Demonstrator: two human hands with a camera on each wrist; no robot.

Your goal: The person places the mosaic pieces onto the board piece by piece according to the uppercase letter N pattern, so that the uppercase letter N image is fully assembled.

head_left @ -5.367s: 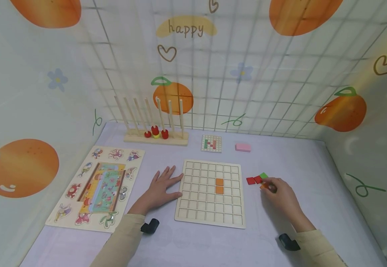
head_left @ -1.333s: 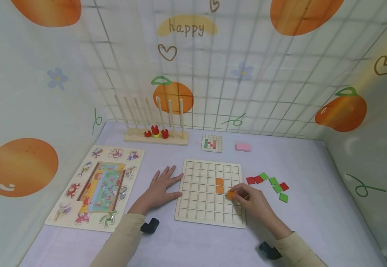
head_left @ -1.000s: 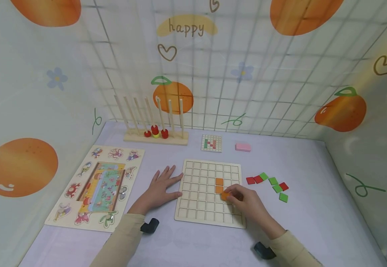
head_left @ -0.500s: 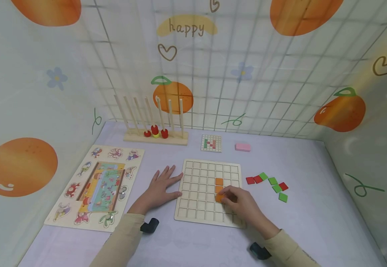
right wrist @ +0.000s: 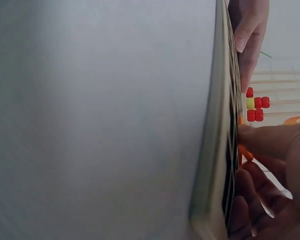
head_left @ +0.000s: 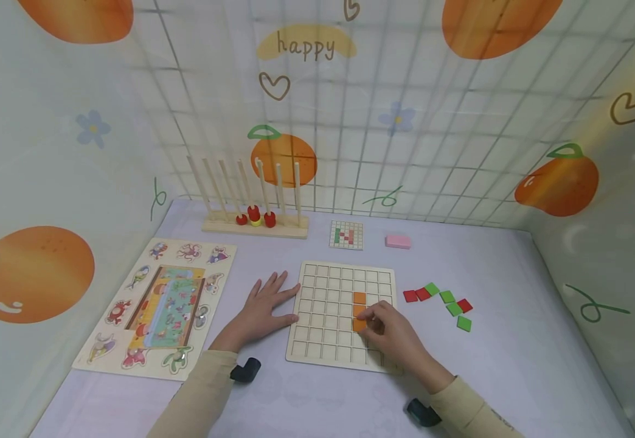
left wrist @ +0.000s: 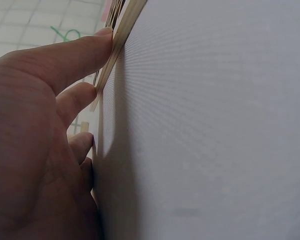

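Board (head_left: 317,336) | left hand (head_left: 259,313), fingers spread, touches its edge, presumably steadying it | right hand (head_left: 396,333) pinches nearest orange tile (head_left: 357,326), likely for careful seating

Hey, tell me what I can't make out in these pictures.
Head: part of the lowest orange tile and some squares of the board, covered by the right hand.
Head: the card's fine detail, too small.
Left wrist: the board's far end, cut off by the top edge.
Right wrist: the tile layout, with the board nearly edge-on.
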